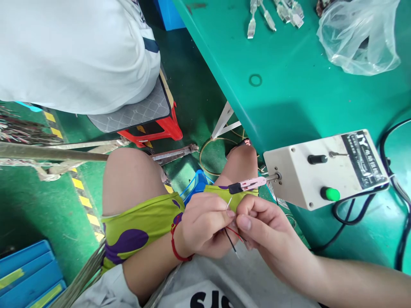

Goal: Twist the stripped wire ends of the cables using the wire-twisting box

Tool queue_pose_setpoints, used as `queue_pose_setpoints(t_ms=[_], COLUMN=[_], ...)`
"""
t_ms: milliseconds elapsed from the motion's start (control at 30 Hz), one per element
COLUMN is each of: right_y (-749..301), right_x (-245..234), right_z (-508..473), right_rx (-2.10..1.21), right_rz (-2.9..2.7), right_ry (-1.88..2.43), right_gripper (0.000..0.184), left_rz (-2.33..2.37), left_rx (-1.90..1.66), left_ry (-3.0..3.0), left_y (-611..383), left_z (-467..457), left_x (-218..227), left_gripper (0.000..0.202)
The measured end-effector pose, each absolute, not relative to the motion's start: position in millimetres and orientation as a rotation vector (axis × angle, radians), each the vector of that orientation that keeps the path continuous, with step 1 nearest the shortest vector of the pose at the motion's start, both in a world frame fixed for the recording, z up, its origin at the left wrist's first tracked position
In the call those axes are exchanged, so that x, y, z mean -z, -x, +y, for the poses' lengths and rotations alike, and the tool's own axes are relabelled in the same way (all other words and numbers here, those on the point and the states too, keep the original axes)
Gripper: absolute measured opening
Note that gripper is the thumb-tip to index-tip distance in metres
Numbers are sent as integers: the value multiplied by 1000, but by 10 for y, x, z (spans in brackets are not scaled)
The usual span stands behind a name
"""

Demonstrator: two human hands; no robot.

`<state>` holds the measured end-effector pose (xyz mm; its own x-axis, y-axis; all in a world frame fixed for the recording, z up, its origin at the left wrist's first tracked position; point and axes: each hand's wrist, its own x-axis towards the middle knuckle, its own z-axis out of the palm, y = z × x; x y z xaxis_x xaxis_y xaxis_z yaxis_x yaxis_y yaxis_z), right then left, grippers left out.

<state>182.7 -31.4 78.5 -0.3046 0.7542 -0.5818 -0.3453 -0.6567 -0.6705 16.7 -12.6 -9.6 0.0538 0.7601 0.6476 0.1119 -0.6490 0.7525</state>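
My left hand (208,224) is closed in a pinch around several thin wires. A white wire (229,202) sticks up above its thumb, while a black wire (231,243) and a red wire (235,233) hang out below. My right hand (269,226) meets it fingertip to fingertip, thumb and forefinger pressed together on the wires; the exact spot it grips is hidden. Just above both hands, a pink and black clip (248,185) sits on the metal shaft of a white machine box (308,171) with a green button (330,193). Neither hand touches the clip.
The machine stands on a green table (272,107), with black cables (356,214) on its right. Clear USB connectors (290,13) and a plastic bag (359,38) lie farther back. A person in a white shirt (80,55) sits on a red stool (170,124) at left. Blue bins (28,273) are lower left.
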Motion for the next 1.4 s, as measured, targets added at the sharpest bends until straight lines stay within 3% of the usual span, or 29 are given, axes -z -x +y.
queue_pose_setpoints(t_ms=[233,500,867,1133,1300,1400], right_y=[-1834,-1844,-1865,-1868,-1855,-1834], right_x=[-793,-760,-762,-791,-891,-941], right_z=[-328,-306,-273,-286,-294,-276], right_rx=[-1858,-1915,-1961,-1886,-1819,-1774], right_rz=[-640,-573,-545,-597,-757,-834], right_ry=[1246,1257,1314,1339,1279,1257], right_gripper=[35,24,37,42,11,5], left_rz=[741,566,385,476,609,618], left_rx=[-1605,-1686,-1536,-1694,-1707,-1698], left_ry=[-1741,-1639,-1587,-1531,-1545,-1568], left_y=[-199,-234,-238,-262,-260,-254], left_z=[-86,-20,7,-19,-28,-38], left_x=[7,-7,-27,24,37,53], left_gripper=[15,8,13,6,8,8])
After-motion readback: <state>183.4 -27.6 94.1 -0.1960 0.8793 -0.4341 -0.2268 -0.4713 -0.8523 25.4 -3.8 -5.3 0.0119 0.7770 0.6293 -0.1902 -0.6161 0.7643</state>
